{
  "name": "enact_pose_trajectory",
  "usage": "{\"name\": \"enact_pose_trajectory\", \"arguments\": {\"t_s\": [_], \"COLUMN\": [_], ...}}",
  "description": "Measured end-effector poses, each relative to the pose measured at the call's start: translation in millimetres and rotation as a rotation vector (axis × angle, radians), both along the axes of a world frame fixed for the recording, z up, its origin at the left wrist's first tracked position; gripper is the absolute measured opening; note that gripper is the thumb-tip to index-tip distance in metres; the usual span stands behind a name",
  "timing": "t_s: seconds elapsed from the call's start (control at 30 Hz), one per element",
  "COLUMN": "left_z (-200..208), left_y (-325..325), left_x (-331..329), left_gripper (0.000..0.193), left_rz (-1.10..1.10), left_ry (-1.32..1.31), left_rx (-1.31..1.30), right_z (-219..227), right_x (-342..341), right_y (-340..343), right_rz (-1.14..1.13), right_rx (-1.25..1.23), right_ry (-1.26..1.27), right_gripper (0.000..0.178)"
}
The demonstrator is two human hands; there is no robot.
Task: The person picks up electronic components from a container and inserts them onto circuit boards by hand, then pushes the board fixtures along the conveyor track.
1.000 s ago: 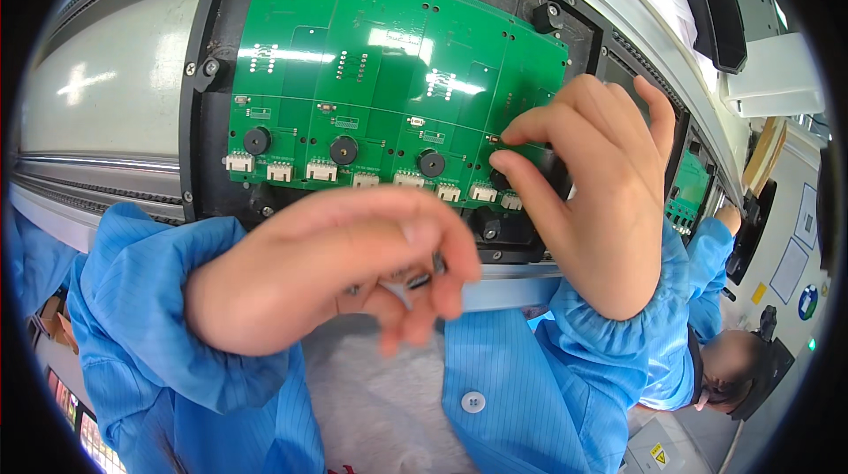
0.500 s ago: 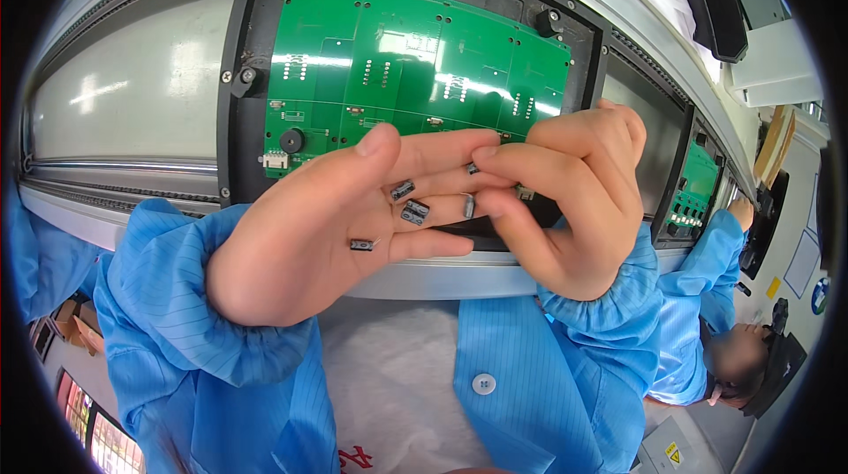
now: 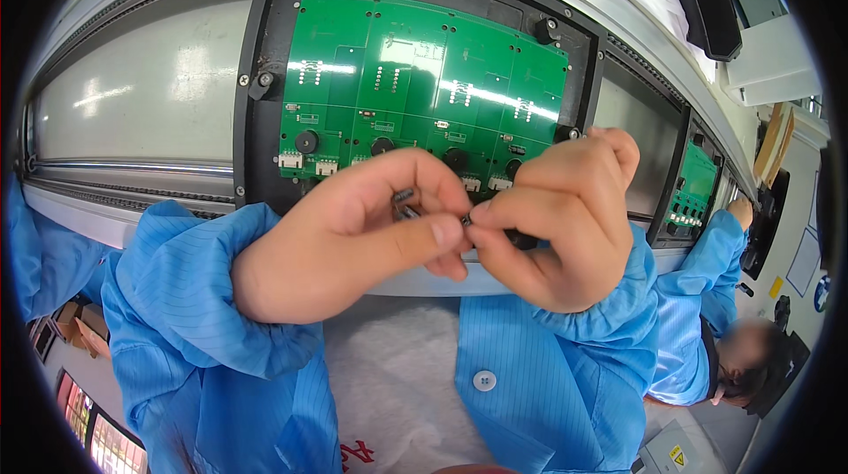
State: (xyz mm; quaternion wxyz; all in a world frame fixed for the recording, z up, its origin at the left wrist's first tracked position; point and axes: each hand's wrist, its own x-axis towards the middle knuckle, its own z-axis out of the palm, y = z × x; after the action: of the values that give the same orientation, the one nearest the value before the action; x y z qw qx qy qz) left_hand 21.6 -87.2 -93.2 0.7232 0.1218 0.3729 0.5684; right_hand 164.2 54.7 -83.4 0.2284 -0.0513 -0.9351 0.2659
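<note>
- A small dark capacitor point(image 3: 466, 220) is at the meeting fingertips of both hands, above the near edge of the board and not on it.
- The right hand point(image 3: 565, 222) pinches it between thumb and forefinger; the left hand point(image 3: 344, 240) has its thumb and fingertips closed against the same spot.
- More capacitors point(image 3: 403, 196) lie inside the curled left fingers (how many, the curl hides), so these are not yet on the board.
- The green board point(image 3: 331, 32) lies beneath and beyond the hands; its row of round black buzzers point(image 3: 306, 141) and white connectors point(image 3: 290, 159) looks largely filled, though the hands cover part of it.
- A dark part point(image 3: 518, 150) seems to sit in the rightmost section's outline; the matching outlines in the other three sections look bare, so I judge most of the capacitor spots remain unfilled.
- Around the board runs a black frame point(image 3: 256, 41) with knobs, and farther right lies a second green board point(image 3: 698, 174) beside a co-worker's blue sleeve point(image 3: 720, 240).
</note>
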Motion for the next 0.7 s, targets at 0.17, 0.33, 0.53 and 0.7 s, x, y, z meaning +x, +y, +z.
{"name": "enact_pose_trajectory", "arguments": {"t_s": [0.17,0.33,0.53,0.7], "left_z": [6,5,5,7], "left_y": [0,-2,-1,-3], "left_x": [-4,-5,-9,-7], "left_gripper": [0.015,0.012,0.008,0.006], "left_rz": [-0.046,-0.061,-0.121,-0.069], "left_ry": [0.029,0.119,0.196,0.024], "left_rx": [-0.051,-0.049,-0.033,-0.084], "right_z": [1,4,8,9], "right_x": [0,0,0,-5], "right_y": [-2,4,9,12], "right_rz": [0.022,0.071,0.137,0.088], "right_rx": [-0.017,-0.155,-0.217,-0.323], "right_ry": [0.018,-0.041,-0.144,-0.155], "right_gripper": [0.016,0.016,0.017,0.014]}}
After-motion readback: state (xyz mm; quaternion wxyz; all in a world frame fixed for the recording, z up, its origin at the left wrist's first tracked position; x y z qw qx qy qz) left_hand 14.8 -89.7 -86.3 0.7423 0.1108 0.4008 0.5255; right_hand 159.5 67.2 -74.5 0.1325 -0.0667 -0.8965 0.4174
